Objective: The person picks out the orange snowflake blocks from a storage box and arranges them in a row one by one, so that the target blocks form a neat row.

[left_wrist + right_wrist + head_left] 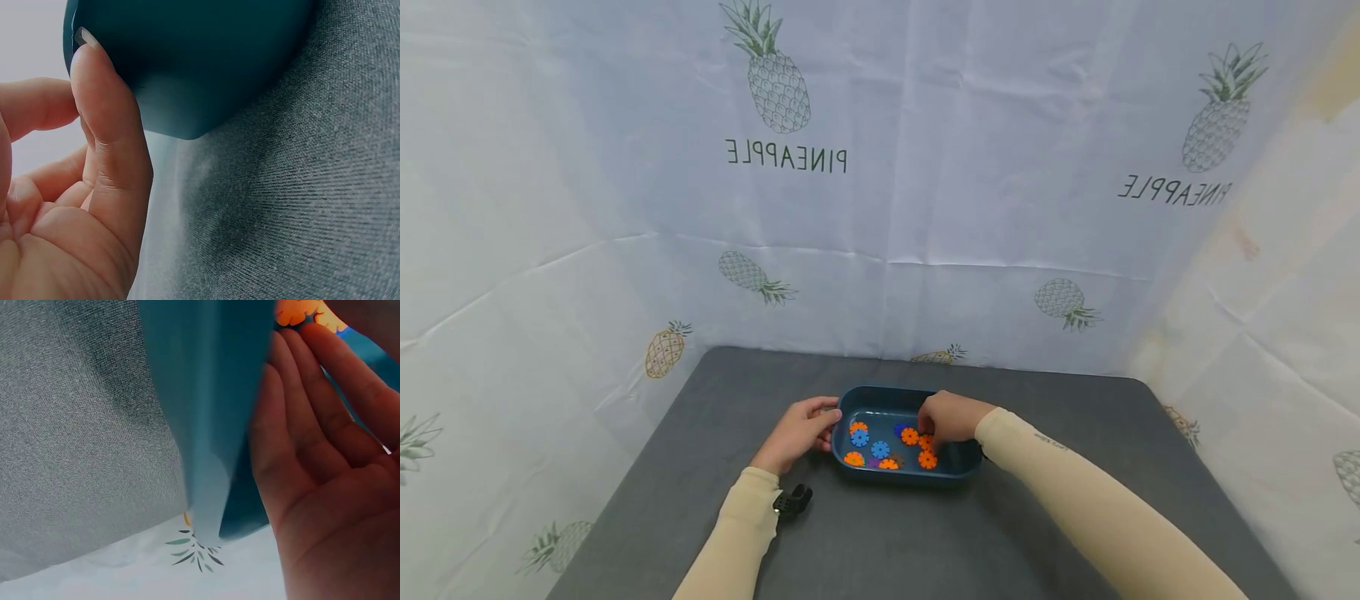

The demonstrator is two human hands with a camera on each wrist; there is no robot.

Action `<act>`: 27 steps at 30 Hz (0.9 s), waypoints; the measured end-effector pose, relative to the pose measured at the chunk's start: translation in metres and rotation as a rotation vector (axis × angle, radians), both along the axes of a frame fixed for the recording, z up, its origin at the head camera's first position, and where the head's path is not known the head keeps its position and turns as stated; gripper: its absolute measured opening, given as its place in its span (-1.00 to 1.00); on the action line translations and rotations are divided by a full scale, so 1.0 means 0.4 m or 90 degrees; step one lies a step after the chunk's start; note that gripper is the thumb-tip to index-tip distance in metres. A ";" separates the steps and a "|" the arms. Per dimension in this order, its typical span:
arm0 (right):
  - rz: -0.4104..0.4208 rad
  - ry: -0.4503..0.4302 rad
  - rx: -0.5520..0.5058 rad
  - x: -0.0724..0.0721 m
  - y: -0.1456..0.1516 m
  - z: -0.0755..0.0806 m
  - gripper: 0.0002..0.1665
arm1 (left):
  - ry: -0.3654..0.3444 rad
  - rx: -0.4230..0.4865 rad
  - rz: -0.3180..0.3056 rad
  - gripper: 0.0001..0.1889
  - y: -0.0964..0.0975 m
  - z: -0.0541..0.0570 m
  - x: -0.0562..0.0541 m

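Observation:
A dark teal plastic tray (902, 477) stands on the table, holding several small flower-shaped discs: orange discs (927, 459), light blue discs (880, 450) and purple ones. My left hand (797, 433) grips the tray's left end. In the left wrist view the thumb (106, 106) lies at the rim, with the other fingers behind it. My right hand (951, 417) reaches down into the tray's right side, over the orange discs. The right wrist view has its fingers (312, 406) nearly straight, fingertips right at an orange disc (297, 311).
The grey table (880, 533) extends around the tray. A white curtain (925, 208) printed with pineapples hangs behind the table and along both sides. A black strap (793, 500) is worn on the left wrist.

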State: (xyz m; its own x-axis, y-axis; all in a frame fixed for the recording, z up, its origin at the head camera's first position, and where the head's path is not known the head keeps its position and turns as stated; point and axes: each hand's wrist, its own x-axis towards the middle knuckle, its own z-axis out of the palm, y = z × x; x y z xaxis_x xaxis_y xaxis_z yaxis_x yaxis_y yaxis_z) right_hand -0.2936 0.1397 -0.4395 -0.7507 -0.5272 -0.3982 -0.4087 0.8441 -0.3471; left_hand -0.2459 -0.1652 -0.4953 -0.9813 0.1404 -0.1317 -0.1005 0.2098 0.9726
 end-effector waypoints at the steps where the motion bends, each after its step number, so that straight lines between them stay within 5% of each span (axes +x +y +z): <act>1: 0.003 0.003 0.005 -0.001 -0.001 0.000 -0.70 | 0.000 0.000 0.000 -0.47 0.000 0.000 0.001; 27: 0.056 0.086 0.138 -0.007 -0.059 -0.020 -0.79 | 0.019 -0.005 0.005 -0.49 0.004 -0.002 0.007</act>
State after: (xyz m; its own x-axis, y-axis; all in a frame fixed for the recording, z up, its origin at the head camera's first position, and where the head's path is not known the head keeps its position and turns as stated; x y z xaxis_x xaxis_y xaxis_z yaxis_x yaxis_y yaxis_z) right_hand -0.2963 0.1161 -0.4477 -0.7598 -0.5062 -0.4079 -0.5139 0.8520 -0.1001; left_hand -0.2429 -0.1635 -0.4962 -0.9859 0.1315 -0.1030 -0.0728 0.2171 0.9734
